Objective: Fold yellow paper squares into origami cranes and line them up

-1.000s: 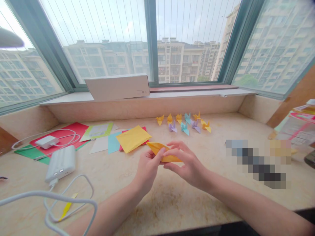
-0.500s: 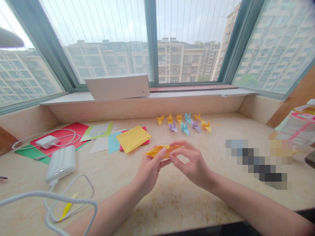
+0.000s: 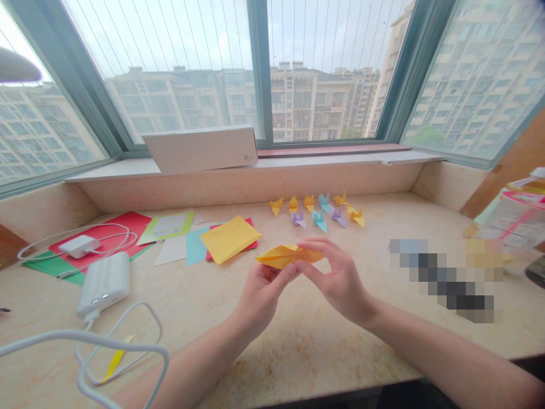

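A folded piece of yellow origami paper (image 3: 279, 257) is held up over the counter between both hands, its long point to the left. My left hand (image 3: 264, 292) pinches it from below, thumb at its middle. My right hand (image 3: 338, 275) grips its right part between thumb and fingers, which hide some of the folds. Beyond the hands stand several small folded paper cranes, among them a yellow crane (image 3: 356, 216), a blue crane (image 3: 319, 221) and a purple crane (image 3: 338, 216). Left of the hands lies a stack of paper topped by a yellow sheet (image 3: 230, 240).
A white power bank (image 3: 104, 284) with a looping cable (image 3: 128, 339) and a white adapter (image 3: 79, 246) lie at left, near red paper (image 3: 131, 224). A white box (image 3: 202, 150) rests on the window ledge. A plastic container (image 3: 515, 218) stands at far right.
The folded yellow paper has turned in my hands and shows more of its side. My left thumb has slid right, towards my right fingertips.
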Demonstrator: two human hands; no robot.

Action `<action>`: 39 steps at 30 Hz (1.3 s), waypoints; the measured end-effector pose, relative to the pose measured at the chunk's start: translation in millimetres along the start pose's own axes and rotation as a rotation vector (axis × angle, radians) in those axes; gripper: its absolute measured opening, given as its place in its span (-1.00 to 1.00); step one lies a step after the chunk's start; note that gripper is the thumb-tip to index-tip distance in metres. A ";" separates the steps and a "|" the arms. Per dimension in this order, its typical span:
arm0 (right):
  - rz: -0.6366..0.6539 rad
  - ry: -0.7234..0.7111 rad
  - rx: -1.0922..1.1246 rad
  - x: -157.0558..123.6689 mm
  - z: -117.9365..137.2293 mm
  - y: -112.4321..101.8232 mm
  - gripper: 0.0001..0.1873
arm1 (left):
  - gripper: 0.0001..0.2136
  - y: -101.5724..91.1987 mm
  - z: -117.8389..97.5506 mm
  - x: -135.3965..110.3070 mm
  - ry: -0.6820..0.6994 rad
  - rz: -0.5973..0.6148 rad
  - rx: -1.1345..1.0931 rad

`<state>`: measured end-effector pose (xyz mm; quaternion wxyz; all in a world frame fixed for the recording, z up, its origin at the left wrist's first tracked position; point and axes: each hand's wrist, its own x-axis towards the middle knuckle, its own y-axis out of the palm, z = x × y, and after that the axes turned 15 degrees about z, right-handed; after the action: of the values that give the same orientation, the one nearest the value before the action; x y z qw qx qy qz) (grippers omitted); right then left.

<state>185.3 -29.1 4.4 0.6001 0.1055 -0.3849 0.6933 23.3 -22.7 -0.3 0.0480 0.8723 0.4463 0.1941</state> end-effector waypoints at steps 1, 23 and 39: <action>0.001 -0.006 -0.010 -0.6 -0.6 0.8 -0.75 | -0.77 0.6 0.1 -0.1 -0.001 -0.010 -0.009; 0.098 0.130 0.018 0.4 -13.0 4.0 -0.88 | -0.78 1.5 -7.4 1.4 -0.091 -0.043 0.169; 0.131 -0.085 -0.131 -4.3 -9.0 4.2 -0.85 | -0.80 6.4 -9.0 -1.0 -0.123 -0.120 0.121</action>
<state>185.5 -26.3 -6.1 0.5422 0.0699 -0.4603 0.6994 24.2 -28.1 9.3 0.0339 0.8554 0.5051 0.1097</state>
